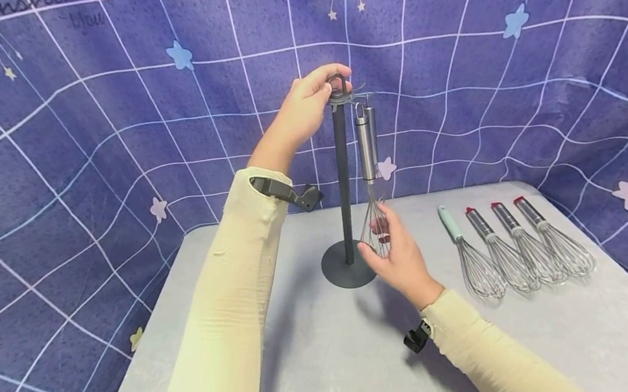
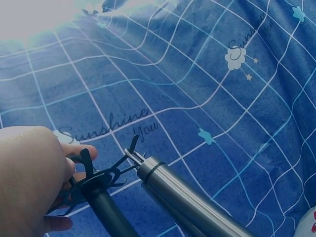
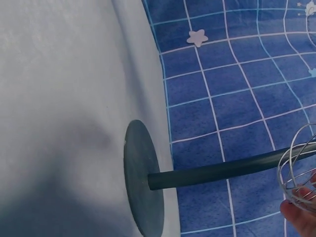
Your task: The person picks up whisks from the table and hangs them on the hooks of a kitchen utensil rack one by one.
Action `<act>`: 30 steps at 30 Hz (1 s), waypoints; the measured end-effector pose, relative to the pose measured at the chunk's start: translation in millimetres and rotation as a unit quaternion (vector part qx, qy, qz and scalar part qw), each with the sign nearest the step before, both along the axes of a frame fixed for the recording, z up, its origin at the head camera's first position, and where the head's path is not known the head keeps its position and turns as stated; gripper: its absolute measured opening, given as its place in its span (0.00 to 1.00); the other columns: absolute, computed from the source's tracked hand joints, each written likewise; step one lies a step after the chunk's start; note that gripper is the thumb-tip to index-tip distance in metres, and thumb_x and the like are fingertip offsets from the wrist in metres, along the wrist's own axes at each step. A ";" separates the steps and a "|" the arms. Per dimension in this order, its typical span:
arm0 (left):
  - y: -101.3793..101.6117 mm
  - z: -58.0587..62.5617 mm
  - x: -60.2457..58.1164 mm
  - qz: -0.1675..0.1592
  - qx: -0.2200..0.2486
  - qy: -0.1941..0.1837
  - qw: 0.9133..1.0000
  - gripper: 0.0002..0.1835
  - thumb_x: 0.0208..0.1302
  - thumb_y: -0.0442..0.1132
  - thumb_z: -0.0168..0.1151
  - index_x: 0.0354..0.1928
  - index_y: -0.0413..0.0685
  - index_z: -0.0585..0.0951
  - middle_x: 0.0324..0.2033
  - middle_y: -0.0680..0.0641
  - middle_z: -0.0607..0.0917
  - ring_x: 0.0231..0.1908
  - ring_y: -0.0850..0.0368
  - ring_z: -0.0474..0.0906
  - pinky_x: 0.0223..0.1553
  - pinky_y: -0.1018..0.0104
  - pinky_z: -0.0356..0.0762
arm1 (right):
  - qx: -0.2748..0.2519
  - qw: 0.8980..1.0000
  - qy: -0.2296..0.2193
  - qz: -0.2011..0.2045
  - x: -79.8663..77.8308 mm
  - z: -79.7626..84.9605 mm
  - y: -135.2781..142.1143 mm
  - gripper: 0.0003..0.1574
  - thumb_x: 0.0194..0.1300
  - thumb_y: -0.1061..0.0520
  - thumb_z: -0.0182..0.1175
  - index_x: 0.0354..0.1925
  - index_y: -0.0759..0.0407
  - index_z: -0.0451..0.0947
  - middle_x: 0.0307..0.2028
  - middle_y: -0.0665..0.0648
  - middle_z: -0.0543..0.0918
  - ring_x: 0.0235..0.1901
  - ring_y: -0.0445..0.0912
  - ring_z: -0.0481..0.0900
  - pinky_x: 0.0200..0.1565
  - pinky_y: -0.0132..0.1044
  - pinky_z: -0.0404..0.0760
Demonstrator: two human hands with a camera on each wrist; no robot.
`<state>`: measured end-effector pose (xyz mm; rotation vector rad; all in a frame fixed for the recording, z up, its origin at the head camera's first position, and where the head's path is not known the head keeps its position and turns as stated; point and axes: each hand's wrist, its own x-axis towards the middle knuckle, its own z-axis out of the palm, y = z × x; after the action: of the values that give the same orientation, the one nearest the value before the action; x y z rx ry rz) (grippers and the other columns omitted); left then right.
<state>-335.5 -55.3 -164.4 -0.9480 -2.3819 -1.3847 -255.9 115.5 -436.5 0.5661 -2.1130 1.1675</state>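
Observation:
A dark utensil stand (image 1: 344, 179) rises upright from a round base. My left hand (image 1: 306, 109) holds the stand's top, thumb and fingers about its loop and hook ring. From a hook on the right hangs a steel whisk (image 1: 366, 150), handle up; the left wrist view shows the whisk (image 2: 192, 202) with its hanging loop at the hook. A second steel handle (image 1: 373, 130) hangs close behind it, mostly hidden. My right hand (image 1: 400, 257) curls round the whisk's wire head, fingertips and thumb at the wires, which the right wrist view shows at the edge.
To the right on the grey table (image 1: 311, 366) lie several whisks in a row: one with a mint-green handle (image 1: 450, 224), the others with red-tipped steel handles, such as the outermost whisk (image 1: 554, 238). A blue-purple patterned cloth (image 1: 226, 148) hangs behind the table.

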 end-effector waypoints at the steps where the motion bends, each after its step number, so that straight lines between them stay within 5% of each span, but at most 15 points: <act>1: -0.3 0.0 0.4 -0.001 0.003 -0.003 1.000 0.20 0.79 0.30 0.39 0.64 0.44 0.75 0.55 0.45 0.84 0.57 0.62 0.77 0.68 0.72 0.53 | -0.001 1.000 -0.004 0.001 -0.3 -1.8 -0.7 0.51 0.59 0.53 0.73 0.74 0.56 0.58 0.47 0.59 0.83 0.45 0.52 0.82 0.47 0.47 0.81; 5: -1.1 0.4 2.2 -0.002 0.006 -0.006 1.000 0.20 0.79 0.30 0.39 0.64 0.44 0.75 0.55 0.44 0.84 0.58 0.60 0.77 0.63 0.71 0.62 | -0.007 1.000 -0.015 0.007 -0.5 -7.5 -3.2 0.53 0.57 0.51 0.74 0.74 0.56 0.58 0.49 0.57 0.82 0.46 0.50 0.82 0.47 0.47 0.81; 12: -1.7 0.9 2.4 0.006 -0.013 0.012 1.000 0.20 0.80 0.31 0.39 0.65 0.45 0.75 0.54 0.47 0.85 0.58 0.65 0.76 0.71 0.73 0.30 | -0.030 0.998 -0.040 0.026 -0.4 -14.7 -3.8 0.52 0.57 0.51 0.75 0.72 0.57 0.60 0.52 0.59 0.80 0.45 0.56 0.82 0.44 0.50 0.82; 16: -1.2 0.9 1.8 0.006 -0.020 0.021 1.000 0.20 0.80 0.31 0.39 0.65 0.45 0.75 0.54 0.47 0.85 0.59 0.65 0.77 0.70 0.74 0.23 | -0.035 0.998 -0.053 0.029 -0.9 -18.7 -3.1 0.53 0.57 0.52 0.76 0.72 0.57 0.59 0.53 0.61 0.80 0.45 0.55 0.83 0.45 0.47 0.83; 30: -0.3 1.5 0.8 0.010 -0.023 0.019 1.000 0.20 0.79 0.30 0.39 0.65 0.44 0.75 0.53 0.48 0.85 0.57 0.65 0.77 0.70 0.74 0.32 | -0.025 0.998 -0.054 0.030 0.3 -29.1 -2.3 0.55 0.56 0.52 0.76 0.72 0.60 0.57 0.53 0.62 0.80 0.45 0.52 0.83 0.44 0.43 0.83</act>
<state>-334.7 -55.6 -162.9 -0.9497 -2.3983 -1.2986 -255.6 113.3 -465.6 0.5584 -2.1629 1.3069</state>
